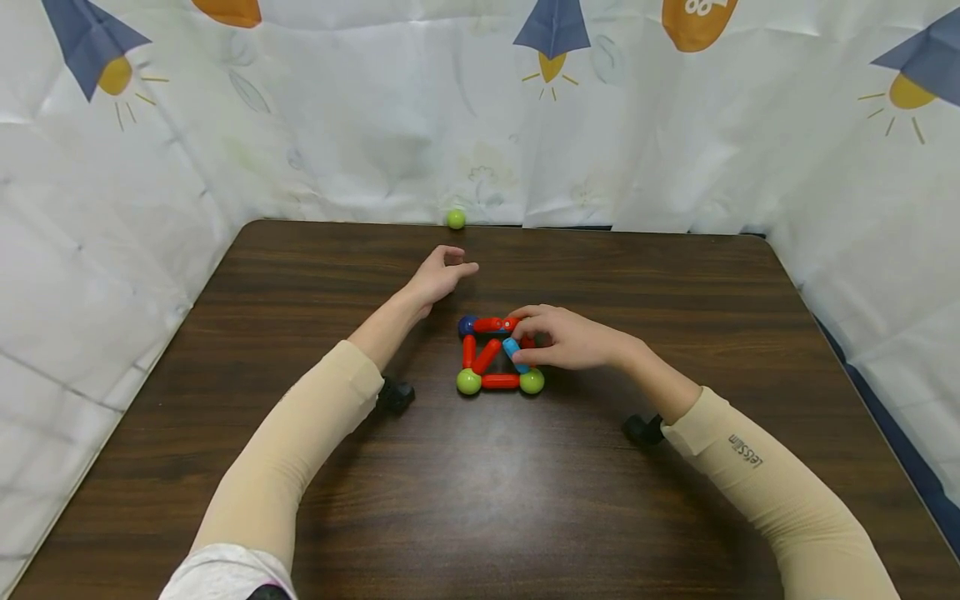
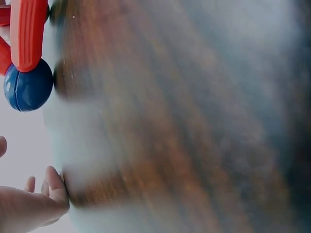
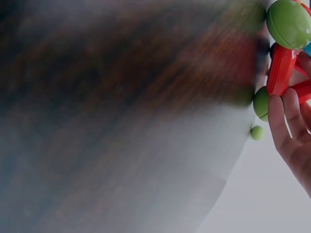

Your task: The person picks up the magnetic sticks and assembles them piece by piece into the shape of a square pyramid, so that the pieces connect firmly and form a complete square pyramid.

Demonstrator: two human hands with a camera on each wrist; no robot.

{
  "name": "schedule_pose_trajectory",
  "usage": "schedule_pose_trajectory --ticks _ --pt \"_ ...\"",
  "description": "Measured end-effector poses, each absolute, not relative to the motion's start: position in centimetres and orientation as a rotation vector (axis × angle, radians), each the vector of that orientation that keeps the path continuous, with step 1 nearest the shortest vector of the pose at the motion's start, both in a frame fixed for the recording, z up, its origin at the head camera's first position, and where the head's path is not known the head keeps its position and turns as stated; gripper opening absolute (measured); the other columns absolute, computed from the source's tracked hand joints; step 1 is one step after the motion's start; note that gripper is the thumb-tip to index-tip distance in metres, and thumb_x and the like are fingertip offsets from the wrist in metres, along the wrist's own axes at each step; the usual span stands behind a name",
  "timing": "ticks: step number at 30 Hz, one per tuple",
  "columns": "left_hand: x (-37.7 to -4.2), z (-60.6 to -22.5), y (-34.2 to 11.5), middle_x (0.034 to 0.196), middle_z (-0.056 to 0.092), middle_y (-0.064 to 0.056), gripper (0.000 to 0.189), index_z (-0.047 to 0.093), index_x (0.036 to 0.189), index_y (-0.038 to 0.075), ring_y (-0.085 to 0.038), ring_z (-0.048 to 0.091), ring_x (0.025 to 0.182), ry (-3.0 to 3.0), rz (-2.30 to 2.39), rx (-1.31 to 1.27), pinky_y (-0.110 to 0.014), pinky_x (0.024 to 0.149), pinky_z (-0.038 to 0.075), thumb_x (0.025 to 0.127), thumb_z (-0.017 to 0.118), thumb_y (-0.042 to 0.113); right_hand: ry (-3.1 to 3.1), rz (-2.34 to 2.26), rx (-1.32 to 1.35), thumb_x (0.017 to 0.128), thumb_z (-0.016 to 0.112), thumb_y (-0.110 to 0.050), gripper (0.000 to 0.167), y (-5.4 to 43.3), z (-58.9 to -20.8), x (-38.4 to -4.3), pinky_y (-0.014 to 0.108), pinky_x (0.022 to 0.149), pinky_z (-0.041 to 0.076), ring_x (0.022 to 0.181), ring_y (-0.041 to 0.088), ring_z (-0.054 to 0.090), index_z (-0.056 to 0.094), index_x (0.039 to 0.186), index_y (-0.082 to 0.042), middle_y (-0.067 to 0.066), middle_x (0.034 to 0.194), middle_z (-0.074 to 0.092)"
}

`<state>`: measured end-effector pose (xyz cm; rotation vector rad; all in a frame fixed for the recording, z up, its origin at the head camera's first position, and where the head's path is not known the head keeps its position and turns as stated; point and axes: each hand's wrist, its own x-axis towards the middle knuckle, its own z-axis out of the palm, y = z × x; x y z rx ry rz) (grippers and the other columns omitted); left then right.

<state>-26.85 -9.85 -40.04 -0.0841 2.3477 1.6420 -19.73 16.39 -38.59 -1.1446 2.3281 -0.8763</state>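
A small frame of red magnetic building rods and balls lies on the table. Two green balls mark its near corners, and a blue ball its back left one. A light-blue rod slants inside its right part. My right hand grips the frame's right side, thumb by the light-blue rod and fingers over the back right corner, which they hide. In the right wrist view, fingertips touch a red rod. Beyond the frame, my left hand reaches out, holding nothing, its fingers loosely bent.
A loose green ball sits at the table's far edge, in front of the left hand. The dark wooden table meets a white patterned curtain at the back and sides. Black wrist cameras hang under both forearms.
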Motion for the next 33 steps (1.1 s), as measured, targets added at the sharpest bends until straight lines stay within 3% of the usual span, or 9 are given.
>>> schedule_pose_trajectory --ticks 7,10,23,33 --pt "-27.1 -39.3 -9.7 0.163 0.021 -0.016 0.085 0.014 0.160 0.010 -0.032 0.034 0.143 2.320 1.712 -0.204 -0.042 0.116 0.032 0.099 0.069 0.031 2.319 -0.878 -1.152 0.100 0.070 -0.032 0.015 16.4 -38.6 -19.8 0.039 0.091 0.052 0.120 0.025 0.052 0.072 0.106 -0.019 0.010 0.148 0.049" --pt "-27.3 -39.3 -9.7 0.165 0.019 -0.014 0.086 0.014 0.161 0.011 -0.032 0.031 0.146 2.338 1.710 -0.204 -0.043 0.118 0.028 0.099 0.070 0.031 2.318 -0.878 -1.151 0.100 0.070 -0.033 0.016 16.4 -38.6 -19.8 0.040 0.091 0.052 0.119 0.026 0.053 0.072 0.107 -0.018 0.011 0.149 0.048" --pt "-28.3 -39.7 -10.0 0.166 0.018 -0.013 0.080 0.017 0.161 0.009 -0.032 0.039 0.142 2.296 1.758 -0.178 -0.041 0.110 0.040 0.101 0.066 0.029 2.331 -0.850 -1.154 0.100 0.070 -0.033 0.014 16.5 -38.7 -19.9 0.037 0.089 0.052 0.117 0.023 0.054 0.071 0.105 -0.020 0.009 0.147 0.049" --pt "-30.2 -39.9 -10.4 0.166 0.019 -0.015 0.079 0.016 0.162 0.010 -0.032 0.025 0.150 2.417 1.645 -0.148 -0.044 0.119 0.027 0.102 0.064 0.029 2.324 -0.847 -1.170 0.100 0.069 -0.033 0.015 16.4 -38.4 -19.8 0.037 0.088 0.052 0.114 0.023 0.056 0.071 0.105 -0.018 0.009 0.146 0.050"
